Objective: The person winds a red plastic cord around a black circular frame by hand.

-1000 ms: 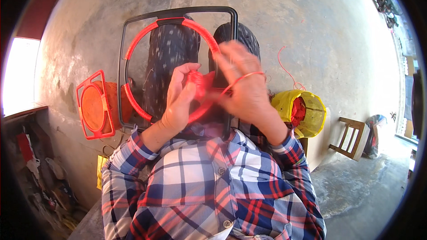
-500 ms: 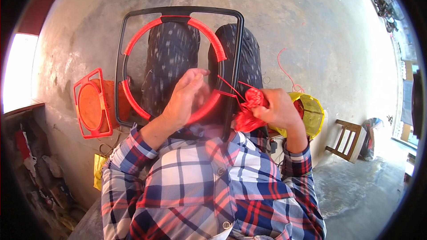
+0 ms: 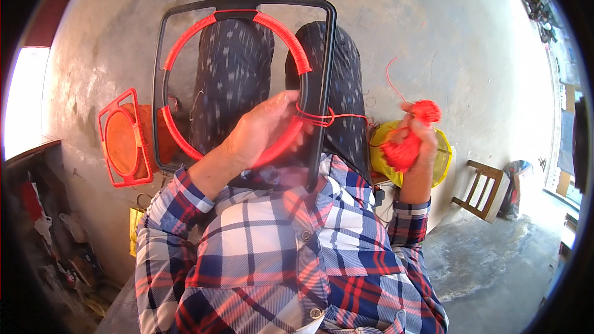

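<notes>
A bare grey floor [image 3: 396, 18] spread under everything, and the person sat in a plaid shirt [image 3: 257, 256] and dark flecked trousers [image 3: 232, 80]. Across the lap lay a black rectangular frame [image 3: 325, 80] with a ring inside it. Three long stretches of that ring were covered in red wrapping [image 3: 289, 40], with dark parts showing between them. To the left stood a smaller red frame [image 3: 147, 148] in front of an orange round object [image 3: 124, 142]; to the right were a slatted wooden stool [image 3: 492, 192] and, nearer, a yellow container [image 3: 443, 161]. The left hand [image 3: 260, 130] was curled at the ring's lower right, fingers partly behind it; how firmly it held could not be told. The right hand [image 3: 421, 139], raised over the yellow container, was closed around a bundle of red cord [image 3: 402, 151]. A thin red strand [image 3: 349, 115] looped about the ring, crossed the frame's right bar and ran rightward.
</notes>
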Available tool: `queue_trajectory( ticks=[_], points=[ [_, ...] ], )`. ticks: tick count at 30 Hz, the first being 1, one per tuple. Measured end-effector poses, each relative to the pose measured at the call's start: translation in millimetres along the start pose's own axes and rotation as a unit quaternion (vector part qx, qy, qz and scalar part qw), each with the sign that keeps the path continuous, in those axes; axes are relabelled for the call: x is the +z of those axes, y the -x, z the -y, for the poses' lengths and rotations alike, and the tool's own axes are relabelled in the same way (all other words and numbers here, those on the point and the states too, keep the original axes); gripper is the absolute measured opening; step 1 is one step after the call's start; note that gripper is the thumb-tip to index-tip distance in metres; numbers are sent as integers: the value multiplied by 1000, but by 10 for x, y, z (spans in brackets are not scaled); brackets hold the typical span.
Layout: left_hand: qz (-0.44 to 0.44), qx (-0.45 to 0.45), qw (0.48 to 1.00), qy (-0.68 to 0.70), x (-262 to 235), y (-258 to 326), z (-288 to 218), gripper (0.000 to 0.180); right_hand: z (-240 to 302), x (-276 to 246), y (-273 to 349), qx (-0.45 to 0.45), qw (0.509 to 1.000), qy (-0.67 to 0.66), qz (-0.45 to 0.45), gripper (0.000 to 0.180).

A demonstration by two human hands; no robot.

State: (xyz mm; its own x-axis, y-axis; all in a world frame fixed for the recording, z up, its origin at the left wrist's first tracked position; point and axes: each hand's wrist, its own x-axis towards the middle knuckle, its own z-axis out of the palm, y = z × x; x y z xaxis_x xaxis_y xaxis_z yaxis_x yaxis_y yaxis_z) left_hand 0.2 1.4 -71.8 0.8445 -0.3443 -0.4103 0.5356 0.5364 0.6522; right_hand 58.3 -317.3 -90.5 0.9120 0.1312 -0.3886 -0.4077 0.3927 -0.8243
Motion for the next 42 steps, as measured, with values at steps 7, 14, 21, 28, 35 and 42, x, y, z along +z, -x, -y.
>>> queue_trajectory(
  ticks=[7, 14, 21, 28, 35, 42],
  points=[
    [15, -8, 1000, 1, -34, 2, 29, 46, -155, 733, 6, 51, 906, 329, 261, 41],
    [-6, -33, 999, -12, -55, -10, 12, 35, -342, 730, 94, 52, 964, -199, 166, 12],
    [-32, -75, 996, -36, -24, -9, -20, 24, -405, 754, 62, -29, 991, 89, 100, 19],
    [-63, -68, 994, -64, -9, 40, 62, 21, -367, 914, 133, -121, 922, 325, 174, 18],
    [-60, -58, 996, -32, 12, 31, 32, 20, -394, 885, 89, -99, 924, 320, 186, 17],
    [-31, -87, 994, -50, -61, 57, 15, 19, -217, 605, 2, 46, 979, 112, 166, 16]
  ],
)
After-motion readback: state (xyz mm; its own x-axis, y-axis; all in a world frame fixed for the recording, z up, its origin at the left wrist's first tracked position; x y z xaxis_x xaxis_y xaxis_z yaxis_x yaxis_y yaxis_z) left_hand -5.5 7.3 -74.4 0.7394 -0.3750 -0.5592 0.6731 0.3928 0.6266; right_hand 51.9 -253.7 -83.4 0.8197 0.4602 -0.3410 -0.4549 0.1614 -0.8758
